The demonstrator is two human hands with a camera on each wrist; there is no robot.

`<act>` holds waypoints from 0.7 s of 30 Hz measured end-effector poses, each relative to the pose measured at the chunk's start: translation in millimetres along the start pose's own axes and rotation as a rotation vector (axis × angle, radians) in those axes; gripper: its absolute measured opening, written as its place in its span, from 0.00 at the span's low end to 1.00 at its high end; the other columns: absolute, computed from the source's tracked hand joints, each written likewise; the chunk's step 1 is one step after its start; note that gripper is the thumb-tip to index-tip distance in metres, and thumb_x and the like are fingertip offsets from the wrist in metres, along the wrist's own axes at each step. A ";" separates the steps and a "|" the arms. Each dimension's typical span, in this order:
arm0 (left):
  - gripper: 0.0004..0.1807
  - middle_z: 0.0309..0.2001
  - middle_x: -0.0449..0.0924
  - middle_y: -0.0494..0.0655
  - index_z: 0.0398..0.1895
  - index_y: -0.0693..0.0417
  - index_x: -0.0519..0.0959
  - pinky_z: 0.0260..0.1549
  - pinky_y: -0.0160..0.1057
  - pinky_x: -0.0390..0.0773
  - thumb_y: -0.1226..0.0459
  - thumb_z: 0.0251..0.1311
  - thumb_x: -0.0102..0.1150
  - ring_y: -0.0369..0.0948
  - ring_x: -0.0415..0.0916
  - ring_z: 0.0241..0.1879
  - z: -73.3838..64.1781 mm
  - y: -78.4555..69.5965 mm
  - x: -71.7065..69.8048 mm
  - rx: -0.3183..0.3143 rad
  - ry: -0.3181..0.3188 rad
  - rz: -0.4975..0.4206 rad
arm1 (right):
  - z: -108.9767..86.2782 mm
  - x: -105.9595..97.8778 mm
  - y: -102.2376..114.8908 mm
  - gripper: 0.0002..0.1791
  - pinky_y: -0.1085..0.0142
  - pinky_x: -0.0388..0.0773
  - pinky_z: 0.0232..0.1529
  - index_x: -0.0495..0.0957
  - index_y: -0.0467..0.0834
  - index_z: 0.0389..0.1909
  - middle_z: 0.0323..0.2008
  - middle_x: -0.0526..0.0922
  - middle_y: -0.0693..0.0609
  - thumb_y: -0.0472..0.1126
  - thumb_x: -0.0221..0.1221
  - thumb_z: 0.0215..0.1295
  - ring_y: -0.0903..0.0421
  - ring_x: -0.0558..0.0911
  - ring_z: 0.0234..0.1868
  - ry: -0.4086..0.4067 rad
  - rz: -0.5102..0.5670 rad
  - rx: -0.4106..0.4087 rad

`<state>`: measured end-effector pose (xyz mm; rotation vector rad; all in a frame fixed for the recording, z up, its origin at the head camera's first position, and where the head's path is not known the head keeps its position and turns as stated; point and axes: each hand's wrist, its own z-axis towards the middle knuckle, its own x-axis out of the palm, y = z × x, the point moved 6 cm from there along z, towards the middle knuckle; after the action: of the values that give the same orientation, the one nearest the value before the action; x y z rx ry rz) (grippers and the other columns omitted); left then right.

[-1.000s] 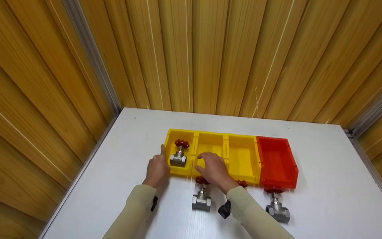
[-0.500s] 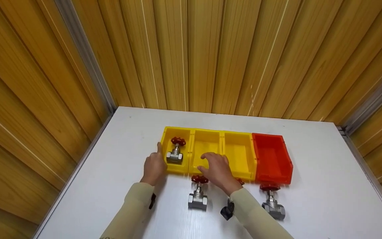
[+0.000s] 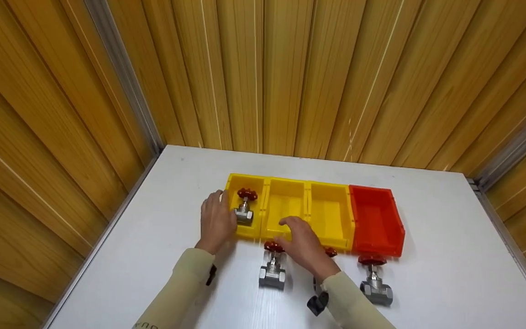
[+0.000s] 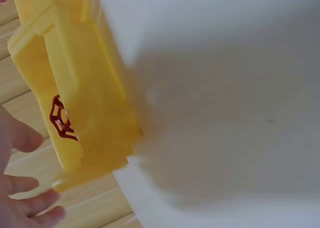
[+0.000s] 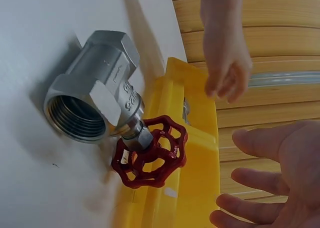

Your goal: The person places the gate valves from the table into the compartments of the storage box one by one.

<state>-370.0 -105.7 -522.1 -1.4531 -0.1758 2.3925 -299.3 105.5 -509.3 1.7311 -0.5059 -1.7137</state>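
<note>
My left hand point(image 3: 216, 221) is at the left wall of the leftmost yellow bin point(image 3: 248, 235). In the left wrist view its fingers are spread and hold nothing. Inside that bin lies a steel gate valve point(image 3: 244, 214) with a red handwheel. Over the front edge of the second yellow bin point(image 3: 286, 205) hovers my right hand point(image 3: 306, 249), thumb and fingers apart and nothing between them. Just below it, a second valve point(image 3: 272, 276) lies on the table, its handwheel point(image 5: 150, 153) near the bin's front. Another valve is mostly hidden by the right hand and wrist; its red handwheel point(image 3: 330, 252) shows.
To the right in the row stand a third yellow bin point(image 3: 329, 214) and a red bin point(image 3: 377, 224). A further valve point(image 3: 376, 290) lies before the red bin. The white table point(image 3: 450, 256) meets wood-patterned walls point(image 3: 290, 77) at the back and sides.
My left hand has gone from one extended index finger to several fingers reaching forward along the bin's left wall. My right hand has drawn back slightly. The valves and bins keep their places.
</note>
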 end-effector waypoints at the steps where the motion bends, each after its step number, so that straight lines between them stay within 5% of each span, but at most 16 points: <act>1: 0.28 0.59 0.72 0.57 0.63 0.61 0.69 0.61 0.51 0.71 0.60 0.61 0.61 0.53 0.69 0.60 1.1 -5.4 0.2 0.015 0.000 -0.013 | -2.2 0.8 0.0 0.24 0.49 0.72 0.64 0.73 0.47 0.58 0.62 0.74 0.48 0.50 0.62 0.64 0.47 0.72 0.63 0.005 -0.001 -0.003; 9: 0.24 0.59 0.76 0.53 0.64 0.56 0.71 0.59 0.48 0.75 0.61 0.65 0.56 0.50 0.75 0.58 5.5 -39.5 11.7 0.046 0.134 -0.157 | -15.1 8.4 -0.8 0.30 0.50 0.73 0.63 0.71 0.49 0.60 0.61 0.73 0.50 0.54 0.65 0.60 0.49 0.73 0.61 0.041 -0.047 -0.045; 15: 0.27 0.64 0.71 0.52 0.68 0.54 0.66 0.63 0.49 0.72 0.58 0.67 0.55 0.49 0.71 0.62 3.5 -50.9 23.0 -0.014 0.266 -0.254 | -22.3 16.6 -4.1 0.40 0.48 0.70 0.66 0.66 0.55 0.65 0.66 0.69 0.54 0.61 0.68 0.51 0.50 0.70 0.65 0.121 -0.052 -0.033; 21: 0.26 0.64 0.71 0.52 0.68 0.54 0.67 0.62 0.50 0.73 0.59 0.68 0.53 0.50 0.73 0.61 5.5 -59.9 24.3 -0.019 0.272 -0.299 | -30.4 23.3 -5.4 0.49 0.45 0.68 0.66 0.62 0.54 0.69 0.68 0.67 0.53 0.58 0.73 0.44 0.50 0.69 0.66 0.150 -0.142 -0.094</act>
<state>-371.9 -40.9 -523.4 -1.6152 -0.3241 1.9433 -268.6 99.0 -531.8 1.8469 -0.2365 -1.6588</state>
